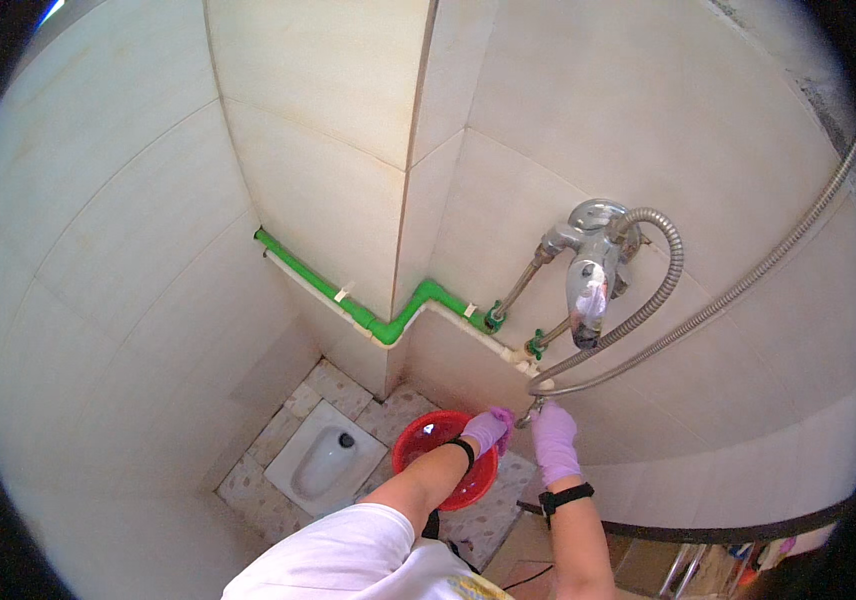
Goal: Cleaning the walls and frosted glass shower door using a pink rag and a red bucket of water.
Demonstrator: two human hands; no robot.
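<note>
My left hand (486, 431), in a pale purple glove, is over the right rim of a red plastic basin (486, 486) on the floor. Bunched in its fingers is a darker magenta piece that looks like a cloth (504, 421). My right hand (555, 441), gloved the same way, has its fingers at the top of a small metal tap (527, 418) low on the wall; the grip is partly hidden. The tap's spout points down toward my left hand. Inside the basin, water seems to catch a bright reflection.
A white squat toilet (326, 457) is set in the floor left of the basin. Above the hands, a chrome shower mixer (593, 270) juts from the wall. Its metal hose (728, 307) loops down close over my right hand. A green pipe (390, 330) runs along the wall.
</note>
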